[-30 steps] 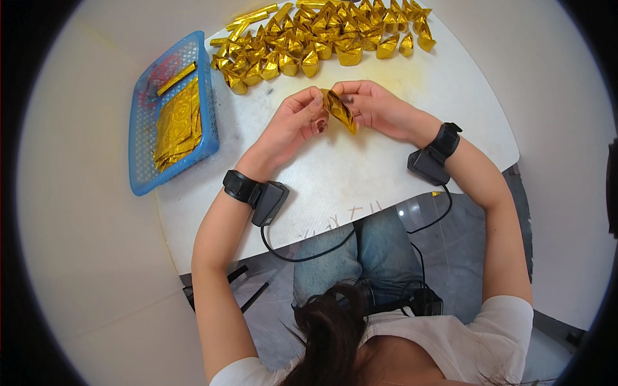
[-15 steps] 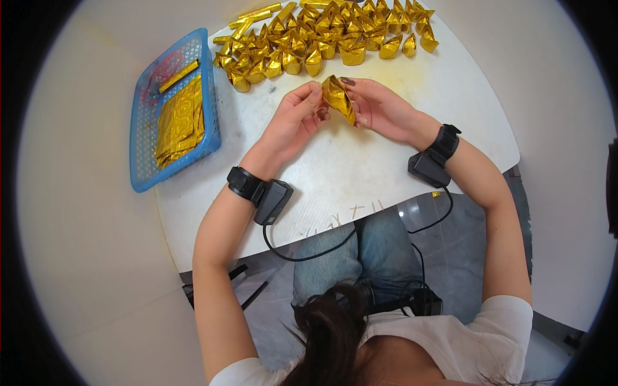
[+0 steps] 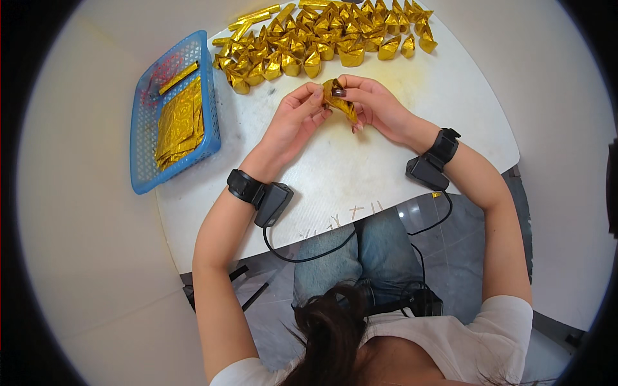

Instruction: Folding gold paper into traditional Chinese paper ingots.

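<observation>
Between my two hands, over the middle of the white table (image 3: 399,154), is a partly opened gold foil paper ingot (image 3: 342,105). My left hand (image 3: 299,112) pinches its left side between thumb and fingers. My right hand (image 3: 378,106) is closed on it from the right, the thumb pressed onto the top fold and the other fingers behind and below. The fingertips cover part of the folds. Just beyond my hands stand many finished-looking gold paper ingots (image 3: 351,55), packed closely in rows.
A blue perforated plastic basket (image 3: 213,125) stands at the left of the table, holding a stack of flat gold foil sheets (image 3: 179,125) and a narrow gold roll (image 3: 179,78). More gold rolls (image 3: 254,16) lie at the far left. Black cables (image 3: 309,259) hang from both wrist devices near the table's front edge.
My right thumb has moved from the far edge of the paper ingot onto its top fold. The ingot is tilted and squeezed a little differently; my left hand has barely moved.
</observation>
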`<state>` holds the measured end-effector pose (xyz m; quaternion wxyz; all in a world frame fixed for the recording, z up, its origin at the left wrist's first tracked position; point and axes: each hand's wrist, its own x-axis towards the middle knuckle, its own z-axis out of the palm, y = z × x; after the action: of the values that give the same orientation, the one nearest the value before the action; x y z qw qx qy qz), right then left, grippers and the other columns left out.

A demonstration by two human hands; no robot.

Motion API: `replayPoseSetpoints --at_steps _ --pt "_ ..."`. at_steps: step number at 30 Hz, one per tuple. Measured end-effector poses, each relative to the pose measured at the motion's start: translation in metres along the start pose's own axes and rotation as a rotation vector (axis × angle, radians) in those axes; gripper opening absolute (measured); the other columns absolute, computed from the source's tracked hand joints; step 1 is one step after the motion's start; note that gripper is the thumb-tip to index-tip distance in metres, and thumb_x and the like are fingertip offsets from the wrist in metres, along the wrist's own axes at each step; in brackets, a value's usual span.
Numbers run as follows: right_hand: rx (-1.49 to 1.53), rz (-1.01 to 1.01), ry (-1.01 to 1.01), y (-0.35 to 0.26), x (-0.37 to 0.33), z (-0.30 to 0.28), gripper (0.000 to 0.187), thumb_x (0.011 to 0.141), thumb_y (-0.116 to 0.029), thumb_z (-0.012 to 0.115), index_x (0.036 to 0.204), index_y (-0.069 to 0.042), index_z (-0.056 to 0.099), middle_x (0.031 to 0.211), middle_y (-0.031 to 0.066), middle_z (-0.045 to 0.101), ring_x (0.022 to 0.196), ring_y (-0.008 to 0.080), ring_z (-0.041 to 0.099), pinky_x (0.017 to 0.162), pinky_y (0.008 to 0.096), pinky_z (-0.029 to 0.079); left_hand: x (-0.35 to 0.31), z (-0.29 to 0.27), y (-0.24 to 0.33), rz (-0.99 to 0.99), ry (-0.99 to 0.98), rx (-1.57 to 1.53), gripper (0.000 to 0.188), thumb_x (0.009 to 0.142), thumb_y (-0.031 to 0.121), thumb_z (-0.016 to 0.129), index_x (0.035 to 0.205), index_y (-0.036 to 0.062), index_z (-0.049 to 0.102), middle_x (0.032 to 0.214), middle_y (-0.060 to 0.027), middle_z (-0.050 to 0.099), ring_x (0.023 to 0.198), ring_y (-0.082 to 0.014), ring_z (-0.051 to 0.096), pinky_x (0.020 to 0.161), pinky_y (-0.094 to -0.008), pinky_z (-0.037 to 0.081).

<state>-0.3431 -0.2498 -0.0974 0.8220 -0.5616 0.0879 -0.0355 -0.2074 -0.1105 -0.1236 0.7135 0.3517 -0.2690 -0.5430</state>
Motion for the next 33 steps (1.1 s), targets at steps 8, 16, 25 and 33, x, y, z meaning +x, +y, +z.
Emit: replayPoseSetpoints --at_steps 8,16,25,33 --pt "-0.061 -0.020 0.031 0.0012 0.0011 -0.0003 0.015 0.093 -0.020 0.050 0.100 -0.007 0.053 0.078 -0.0016 0.054 0.055 0.0061 0.051 0.050 0.0215 0.046 0.0021 -0.0025 -0.0010 0.020 -0.057 0.056 0.013 0.093 0.018 0.057 0.100 0.0066 0.059 0.100 -0.0008 0.061 0.094 -0.0086 0.054 0.085 -0.0263 0.044" --pt "-0.036 0.009 -0.026 -0.0046 -0.0008 -0.0014 0.020 0.093 -0.018 0.048 0.109 -0.007 0.051 0.086 -0.0009 0.056 0.071 0.0063 0.054 0.062 0.0249 0.050 0.0008 -0.0014 -0.0011 0.047 0.018 0.031 0.014 0.094 0.018 0.057 0.101 0.0067 0.059 0.101 -0.0013 0.061 0.094 -0.0090 0.054 0.085 -0.0268 0.044" --pt "-0.061 -0.023 0.007 -0.0009 0.0009 -0.0010 0.026 0.085 -0.007 0.047 0.110 -0.003 0.050 0.094 0.0027 0.055 0.075 0.0092 0.055 0.065 0.0281 0.053 0.0017 0.0000 -0.0017 0.096 -0.012 0.145 0.011 0.095 0.019 0.055 0.097 0.0080 0.056 0.102 -0.0016 0.061 0.097 -0.0099 0.055 0.090 -0.0297 0.043" --pt "0.022 -0.030 0.015 -0.0063 -0.0032 0.0030 0.029 0.083 -0.004 0.045 0.112 -0.001 0.048 0.098 0.0054 0.057 0.075 0.0115 0.056 0.069 0.0293 0.054 -0.0007 0.0038 -0.0017 0.078 0.080 0.070 0.015 0.092 0.017 0.059 0.101 0.0049 0.060 0.095 -0.0008 0.062 0.088 -0.0081 0.055 0.082 -0.0248 0.045"
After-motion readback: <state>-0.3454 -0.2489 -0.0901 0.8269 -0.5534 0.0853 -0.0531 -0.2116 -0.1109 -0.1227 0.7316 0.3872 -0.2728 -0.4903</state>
